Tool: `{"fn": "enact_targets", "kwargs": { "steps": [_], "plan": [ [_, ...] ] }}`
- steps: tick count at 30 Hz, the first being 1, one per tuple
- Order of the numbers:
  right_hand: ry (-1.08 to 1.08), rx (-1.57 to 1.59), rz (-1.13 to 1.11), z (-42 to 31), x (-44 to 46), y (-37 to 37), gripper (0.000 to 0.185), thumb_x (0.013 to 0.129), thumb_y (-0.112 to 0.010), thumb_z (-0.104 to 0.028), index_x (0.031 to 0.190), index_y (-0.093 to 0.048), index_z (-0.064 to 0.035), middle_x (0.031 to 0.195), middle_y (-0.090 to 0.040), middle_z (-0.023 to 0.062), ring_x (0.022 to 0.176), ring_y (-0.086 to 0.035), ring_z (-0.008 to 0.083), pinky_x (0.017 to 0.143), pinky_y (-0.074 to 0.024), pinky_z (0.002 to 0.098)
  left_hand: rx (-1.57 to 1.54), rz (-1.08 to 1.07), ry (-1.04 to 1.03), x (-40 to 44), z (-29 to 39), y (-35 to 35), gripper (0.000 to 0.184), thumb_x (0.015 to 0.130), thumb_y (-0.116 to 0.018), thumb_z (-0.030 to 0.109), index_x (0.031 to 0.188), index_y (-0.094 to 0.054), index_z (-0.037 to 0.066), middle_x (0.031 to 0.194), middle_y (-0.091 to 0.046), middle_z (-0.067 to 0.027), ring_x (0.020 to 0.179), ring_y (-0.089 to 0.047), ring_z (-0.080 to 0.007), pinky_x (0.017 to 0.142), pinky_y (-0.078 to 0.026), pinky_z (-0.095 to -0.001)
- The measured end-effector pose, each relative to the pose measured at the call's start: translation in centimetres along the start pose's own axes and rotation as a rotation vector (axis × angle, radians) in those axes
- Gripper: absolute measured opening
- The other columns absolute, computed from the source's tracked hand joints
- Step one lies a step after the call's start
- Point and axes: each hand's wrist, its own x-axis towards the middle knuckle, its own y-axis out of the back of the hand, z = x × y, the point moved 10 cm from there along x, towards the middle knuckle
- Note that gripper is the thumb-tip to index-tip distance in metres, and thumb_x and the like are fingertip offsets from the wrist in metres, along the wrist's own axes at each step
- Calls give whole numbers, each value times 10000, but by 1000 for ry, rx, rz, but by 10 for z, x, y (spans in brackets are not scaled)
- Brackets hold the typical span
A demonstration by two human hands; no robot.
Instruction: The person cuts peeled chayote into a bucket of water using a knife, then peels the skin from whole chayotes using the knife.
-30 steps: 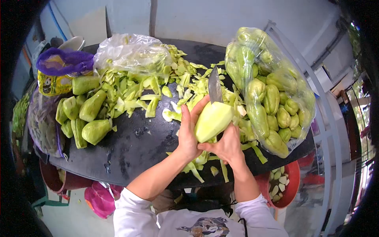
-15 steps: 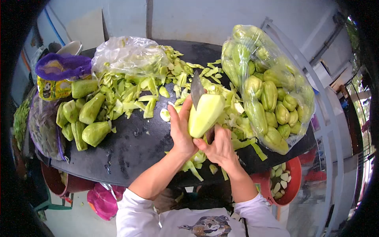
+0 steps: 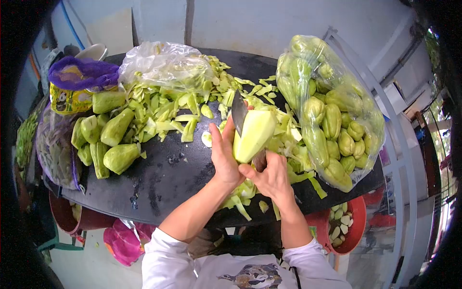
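A pale, mostly peeled chayote [image 3: 257, 134] is held upright over the table by my left hand [image 3: 224, 163], whose fingers wrap behind it. My right hand [image 3: 272, 177] grips the handle of a knife [image 3: 238, 113], with the thumb near the chayote's lower end. The dark blade passes behind the chayote and shows at its upper left side. Below and around both hands lie green peel strips [image 3: 298, 156]. Part of the knife handle is hidden by my right fingers.
Several chayotes [image 3: 118, 159] sit at the left beside a purple mesh bag [image 3: 60, 144]. A clear bag of chayotes [image 3: 332, 120] stands at the right. Peelings lie under a clear plastic bag [image 3: 163, 65] on the black table [image 3: 159, 188]. A red bucket [image 3: 357, 226] holds pale pieces below.
The scene sits slightly farther right in the upper part of the view. My hands keep about the same hold on the chayote and knife, with only a slight shift.
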Motion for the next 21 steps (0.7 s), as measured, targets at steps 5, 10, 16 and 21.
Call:
{"fn": "enact_targets", "kwargs": {
  "steps": [5,10,16,21],
  "plan": [
    [-40,40,25,3,0,-2,765,712,-697,-704,704,-591,54,555,-549,142,515,-536,264,544,-436,417,-5,33,-37,-1,6,3,911,916,-262,743,1438,-367,3,1370,-499,-128,1224,-509,-234,1050,-382,-360],
    [-41,-19,23,-1,0,-6,645,732,-741,-594,769,-644,43,651,-637,226,633,-648,413,592,-507,461,79,58,-53,1,13,7,958,896,-263,761,1457,-340,-12,1435,-462,-150,1313,-453,-257,1118,-318,-387],
    [-51,6,115,-1,-2,-1,700,811,-626,-632,702,-599,59,611,-588,224,592,-572,417,643,-452,497,-65,52,40,7,4,11,939,895,-269,759,1438,-369,0,1391,-501,-144,1267,-494,-268,1091,-355,-397],
    [-46,-29,48,9,0,-1,649,811,-637,-610,767,-648,37,653,-628,216,655,-622,418,643,-488,487,-202,-9,205,6,-9,4,896,912,-259,744,1413,-408,16,1300,-562,-136,1169,-558,-252,1027,-414,-384]
  ]
}}
